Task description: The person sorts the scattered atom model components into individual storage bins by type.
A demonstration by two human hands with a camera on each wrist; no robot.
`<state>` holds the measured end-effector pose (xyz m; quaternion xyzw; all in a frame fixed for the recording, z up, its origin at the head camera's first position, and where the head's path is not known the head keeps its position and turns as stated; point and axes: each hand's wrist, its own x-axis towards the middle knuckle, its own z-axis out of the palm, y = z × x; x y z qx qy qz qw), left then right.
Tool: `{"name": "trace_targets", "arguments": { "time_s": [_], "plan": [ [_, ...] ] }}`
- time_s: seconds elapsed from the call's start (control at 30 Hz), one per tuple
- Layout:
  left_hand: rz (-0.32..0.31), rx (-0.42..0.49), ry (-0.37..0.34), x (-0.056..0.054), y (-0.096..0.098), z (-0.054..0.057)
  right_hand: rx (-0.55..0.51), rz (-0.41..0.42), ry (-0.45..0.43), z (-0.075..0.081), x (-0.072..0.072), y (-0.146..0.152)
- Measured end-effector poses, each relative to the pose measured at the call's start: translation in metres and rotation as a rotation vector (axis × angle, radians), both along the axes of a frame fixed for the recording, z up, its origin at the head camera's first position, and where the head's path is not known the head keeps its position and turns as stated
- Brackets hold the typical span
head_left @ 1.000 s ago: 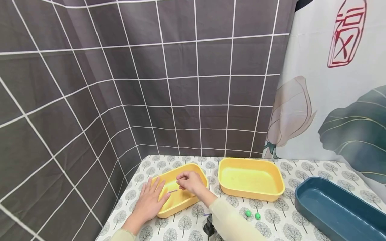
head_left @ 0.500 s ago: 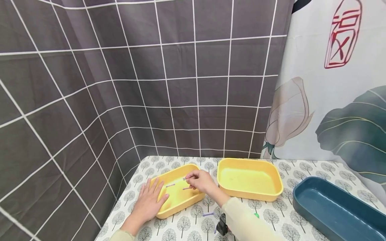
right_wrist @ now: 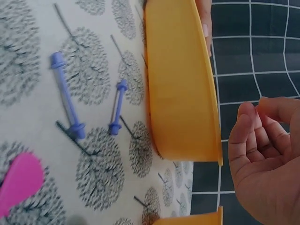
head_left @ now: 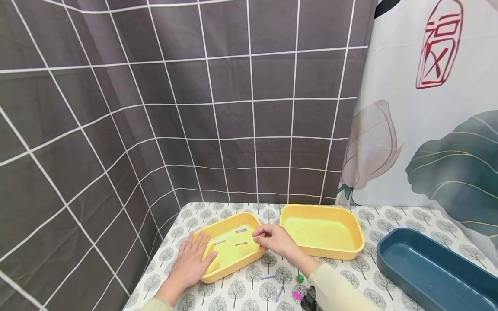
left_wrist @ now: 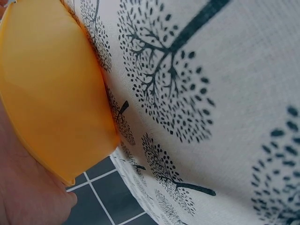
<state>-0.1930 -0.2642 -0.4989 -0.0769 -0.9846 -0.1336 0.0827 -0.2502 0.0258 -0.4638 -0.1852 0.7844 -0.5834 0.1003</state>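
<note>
My left hand (head_left: 190, 264) rests with straight, spread fingers on the left side of a yellow tray (head_left: 233, 263). Inside that tray lie small purple sticks, among them one at the left (head_left: 219, 242), one at the back (head_left: 241, 230) and one nearer the right side (head_left: 241, 243). Just over the tray's right rim is my right hand (head_left: 277, 239), its fingers loosely curled. The right wrist view shows its thumb close to the forefinger and nothing held. Two more purple sticks with flanged ends (right_wrist: 68, 96) (right_wrist: 118, 107) lie on the tablecloth below.
A second yellow tray (head_left: 323, 252) stands to the right, and a dark blue tray (head_left: 435, 259) beyond it. Near my right sleeve lie a green ball (head_left: 301, 278) and a pink, rounded piece (right_wrist: 22, 180). A grid-patterned curtain (head_left: 233, 121) hangs behind the table.
My right hand has moved right, from over the tray's middle to its right rim. The back purple stick, at its fingertips half a second ago, now lies in the tray. My left hand stays put.
</note>
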Motion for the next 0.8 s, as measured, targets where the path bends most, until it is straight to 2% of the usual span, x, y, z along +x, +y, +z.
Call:
{"name": "trace_targets", "arguments": {
  "time_s": [0.43,0.8],
  "plan": [
    [0.003,-0.007,-0.018,0.000,0.000,0.000,0.102,0.073,0.028,-0.012,0.017,0.025],
    [-0.003,-0.005,0.000,0.001,0.000,0.000,0.169,0.152,0.038,-0.028,0.020,0.040]
  ]
}}
